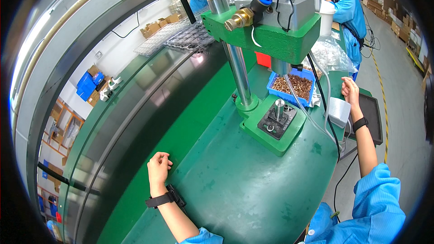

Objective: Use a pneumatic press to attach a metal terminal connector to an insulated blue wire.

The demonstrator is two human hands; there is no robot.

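Note:
My left hand (158, 170) is at the left side of the green work surface (226, 171), with its fingers curled; whatever they may hold is hidden. At the right, my right hand (351, 93) is raised above a white box (339, 111), fingers bent together, and I cannot make out anything in them. Between the hands stands a green bench press (296, 40). A black fixture plate (285, 123) lies on its base, with an upright metal post (280, 104). Behind the base is a blue bin (274, 91) of small copper-coloured parts (293, 86).
Grey hoses and a black cable (332, 129) hang between press and white box. A dark tray (368, 115) lies beyond my right forearm. Clear plastic bags (332, 54) lie behind the bin. A belt conveyor (149, 86) runs along the left. A person in blue (352, 16) is at the back right.

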